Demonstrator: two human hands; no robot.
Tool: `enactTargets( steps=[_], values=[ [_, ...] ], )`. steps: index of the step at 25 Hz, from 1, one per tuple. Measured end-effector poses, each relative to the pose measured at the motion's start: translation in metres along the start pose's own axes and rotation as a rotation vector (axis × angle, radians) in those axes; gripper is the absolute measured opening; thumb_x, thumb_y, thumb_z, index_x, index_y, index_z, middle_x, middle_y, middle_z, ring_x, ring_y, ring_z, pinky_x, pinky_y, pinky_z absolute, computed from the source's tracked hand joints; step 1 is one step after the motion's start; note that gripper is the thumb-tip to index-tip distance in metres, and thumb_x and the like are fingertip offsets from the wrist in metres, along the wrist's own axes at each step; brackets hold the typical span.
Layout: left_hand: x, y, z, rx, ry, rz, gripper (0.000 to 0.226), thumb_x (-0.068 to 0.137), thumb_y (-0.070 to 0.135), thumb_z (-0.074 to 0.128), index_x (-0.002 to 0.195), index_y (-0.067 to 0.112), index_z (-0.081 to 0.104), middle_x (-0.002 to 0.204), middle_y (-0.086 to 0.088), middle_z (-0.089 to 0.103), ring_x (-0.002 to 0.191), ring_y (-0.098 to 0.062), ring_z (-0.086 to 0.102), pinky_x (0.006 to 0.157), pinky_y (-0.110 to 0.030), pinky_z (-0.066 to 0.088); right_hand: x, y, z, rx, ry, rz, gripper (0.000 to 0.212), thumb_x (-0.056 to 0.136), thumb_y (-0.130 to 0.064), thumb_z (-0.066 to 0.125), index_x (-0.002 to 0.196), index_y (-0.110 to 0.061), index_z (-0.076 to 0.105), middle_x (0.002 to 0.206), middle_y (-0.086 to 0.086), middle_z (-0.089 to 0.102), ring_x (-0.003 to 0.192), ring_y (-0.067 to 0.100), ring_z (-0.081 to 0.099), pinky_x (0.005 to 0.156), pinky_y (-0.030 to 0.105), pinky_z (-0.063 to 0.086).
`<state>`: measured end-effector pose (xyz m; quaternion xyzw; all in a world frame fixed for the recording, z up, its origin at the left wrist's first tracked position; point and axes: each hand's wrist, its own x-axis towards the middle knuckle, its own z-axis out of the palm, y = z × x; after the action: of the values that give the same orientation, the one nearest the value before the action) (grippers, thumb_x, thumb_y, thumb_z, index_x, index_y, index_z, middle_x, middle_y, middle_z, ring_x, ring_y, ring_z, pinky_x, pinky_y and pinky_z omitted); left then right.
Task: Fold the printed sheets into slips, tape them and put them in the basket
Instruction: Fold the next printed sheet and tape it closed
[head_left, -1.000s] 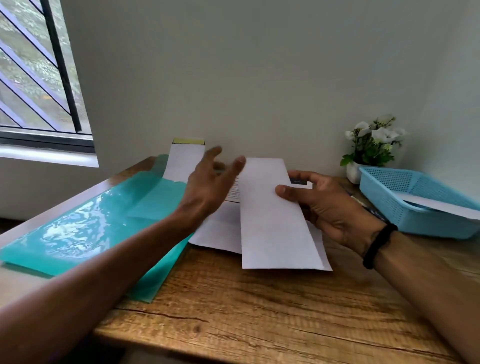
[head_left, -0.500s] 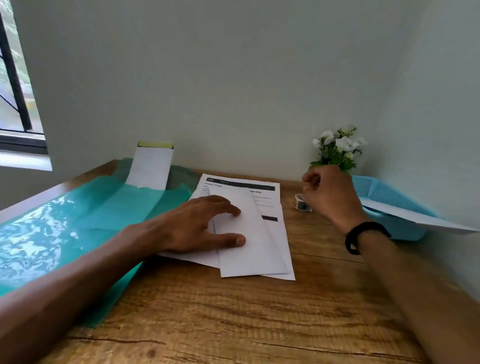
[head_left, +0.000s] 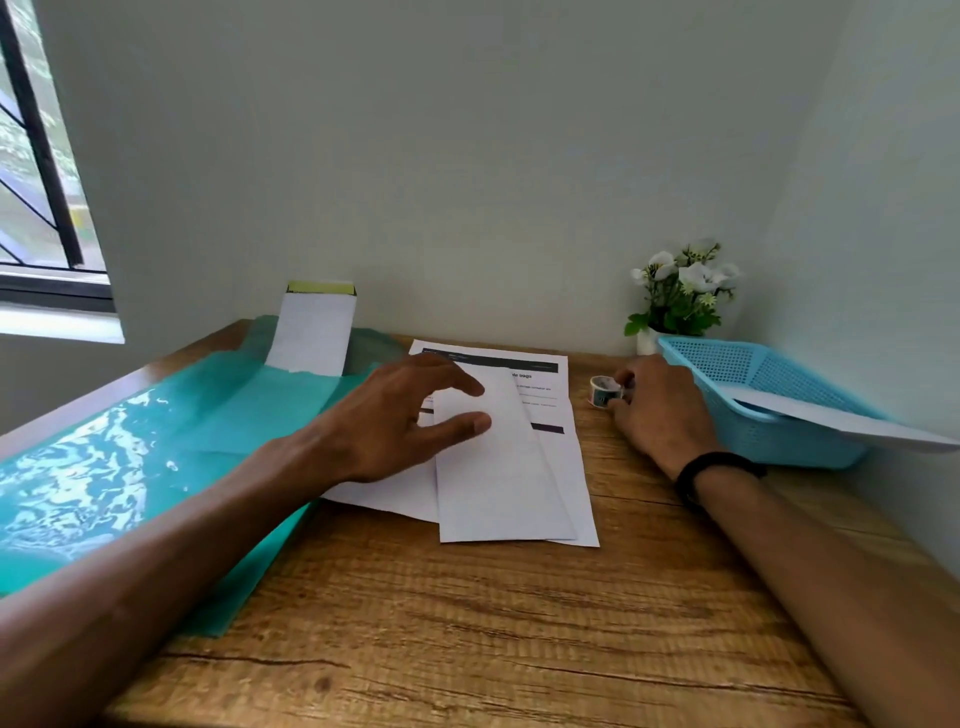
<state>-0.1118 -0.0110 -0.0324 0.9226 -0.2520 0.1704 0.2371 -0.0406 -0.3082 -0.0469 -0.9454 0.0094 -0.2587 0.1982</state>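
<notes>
A folded white slip (head_left: 498, 478) lies on top of a flat printed sheet (head_left: 558, 415) in the middle of the wooden table. My left hand (head_left: 395, 421) rests on the slip's upper left part with fingers spread and straight. My right hand (head_left: 657, 410) grips a small roll of tape (head_left: 602, 391) on the table just right of the sheet. The light blue basket (head_left: 748, 415) stands at the right, beside my right hand. One white folded slip (head_left: 852, 423) lies in it and sticks out over its right rim.
A teal plastic folder (head_left: 135, 457) covers the table's left side, with a white paper and yellow pad (head_left: 314, 332) leaning on the back wall. A small pot of white flowers (head_left: 678, 296) stands behind the basket. The table's front edge runs along the bottom.
The folded slip went from my right hand down onto the printed sheet. My left hand came down on it. My right hand moved right and took hold of the tape roll.
</notes>
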Motion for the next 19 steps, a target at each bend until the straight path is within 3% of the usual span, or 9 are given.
enactTargets(
  steps=[5, 8, 11, 17, 19],
  values=[
    [0.002, -0.009, 0.004, 0.042, 0.070, 0.029, 0.047, 0.092, 0.062, 0.059, 0.131, 0.037, 0.065, 0.145, 0.011, 0.058, 0.134, -0.009, 0.051, 0.091, -0.021, 0.047, -0.001, -0.002, 0.000, -0.039, 0.032, -0.023, 0.019, 0.091, -0.021, 0.076, 0.110, -0.027, 0.073, 0.104, 0.004, 0.075, 0.098, 0.025, 0.070, 0.083, 0.048, 0.061],
    [0.002, -0.009, 0.007, 0.046, 0.054, 0.031, 0.046, 0.092, 0.062, 0.058, 0.132, 0.039, 0.064, 0.144, 0.013, 0.058, 0.132, -0.007, 0.051, 0.085, -0.015, 0.045, -0.002, -0.002, 0.000, 0.003, 0.030, -0.046, 0.019, 0.090, -0.021, 0.078, 0.109, -0.026, 0.074, 0.105, 0.001, 0.075, 0.098, 0.022, 0.070, 0.084, 0.048, 0.062],
    [0.002, -0.010, 0.009, 0.041, 0.075, 0.039, 0.046, 0.092, 0.060, 0.059, 0.133, 0.041, 0.062, 0.144, 0.015, 0.057, 0.131, -0.006, 0.051, 0.079, -0.012, 0.044, -0.002, -0.007, -0.005, 0.123, 0.015, -0.111, 0.018, 0.091, -0.020, 0.078, 0.108, -0.023, 0.075, 0.103, -0.002, 0.075, 0.092, 0.013, 0.068, 0.083, 0.037, 0.062],
    [0.000, -0.005, 0.012, 0.024, 0.158, 0.039, 0.064, 0.093, 0.053, 0.066, 0.151, 0.041, 0.043, 0.151, 0.010, 0.051, 0.129, -0.005, 0.046, 0.103, -0.032, 0.048, -0.016, -0.041, -0.022, 0.447, -0.087, -0.309, 0.018, 0.088, -0.026, 0.081, 0.106, -0.027, 0.077, 0.093, -0.015, 0.075, 0.086, 0.003, 0.072, 0.076, 0.026, 0.064],
    [0.001, -0.002, 0.011, 0.009, 0.200, 0.069, 0.065, 0.093, 0.049, 0.070, 0.151, 0.038, 0.044, 0.150, 0.008, 0.053, 0.130, -0.007, 0.049, 0.105, -0.030, 0.044, -0.025, -0.057, -0.026, 0.535, -0.164, -0.379, 0.021, 0.089, -0.024, 0.081, 0.110, -0.024, 0.078, 0.097, -0.013, 0.077, 0.088, 0.003, 0.073, 0.073, 0.024, 0.064]
  ],
)
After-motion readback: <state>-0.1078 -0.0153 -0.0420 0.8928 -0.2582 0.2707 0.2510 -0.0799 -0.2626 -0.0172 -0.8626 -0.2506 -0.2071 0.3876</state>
